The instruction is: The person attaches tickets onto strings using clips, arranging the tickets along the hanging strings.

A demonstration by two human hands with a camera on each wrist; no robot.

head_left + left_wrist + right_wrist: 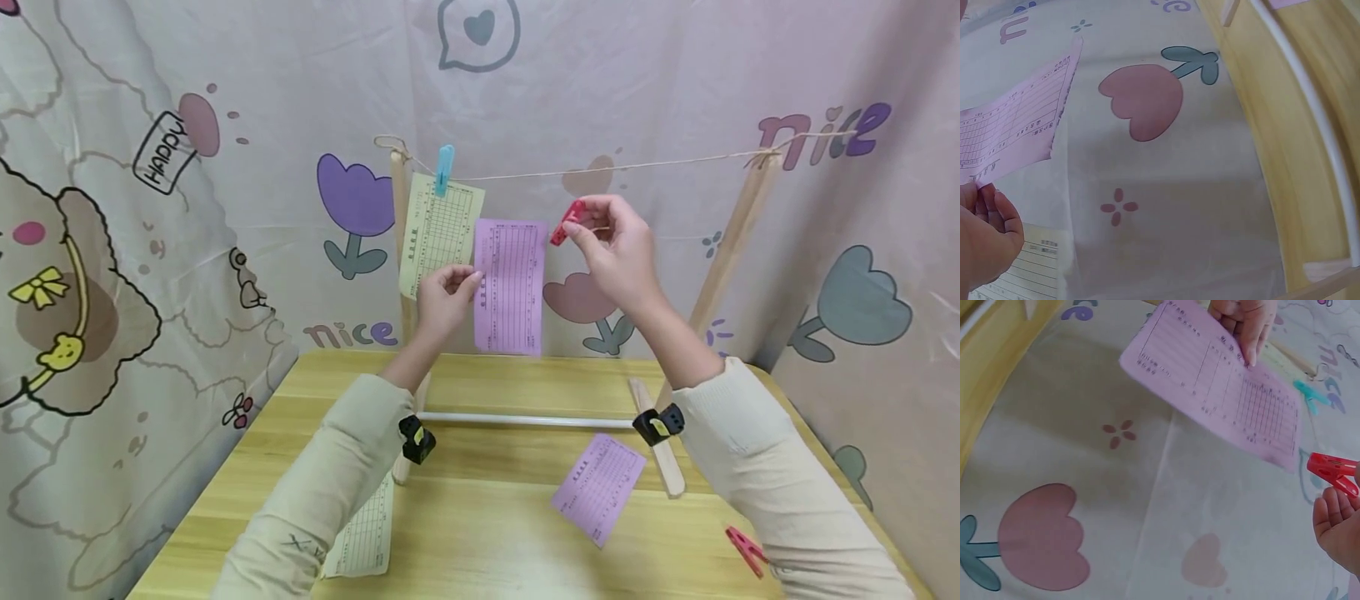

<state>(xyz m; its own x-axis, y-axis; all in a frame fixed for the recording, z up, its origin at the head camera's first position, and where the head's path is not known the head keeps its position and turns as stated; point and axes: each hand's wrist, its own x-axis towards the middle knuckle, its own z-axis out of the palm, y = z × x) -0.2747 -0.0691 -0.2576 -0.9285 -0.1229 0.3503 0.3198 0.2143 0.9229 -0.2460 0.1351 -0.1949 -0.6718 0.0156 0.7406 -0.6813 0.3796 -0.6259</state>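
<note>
My left hand (444, 302) pinches a purple printed slip (512, 287) by its left edge, holding it upright below the string (600, 169). A red clothespin (567, 222) is pinched between thumb and fingers of my right hand (617, 248), just right of the slip's upper corner. In the right wrist view the red clothespin (1333, 470) points toward the slip's end. A pale yellow slip (442, 229) hangs at the string's left end under a blue clothespin (444, 171), partly behind the purple slip and my left hand.
Wooden posts (738, 242) hold the string, joined low by a white rod (525, 420). On the wooden table (480, 517) lie another purple slip (600, 489), a yellow slip (366, 533) partly under my left sleeve, and a red clothespin (746, 550) by my right sleeve. A printed curtain hangs behind.
</note>
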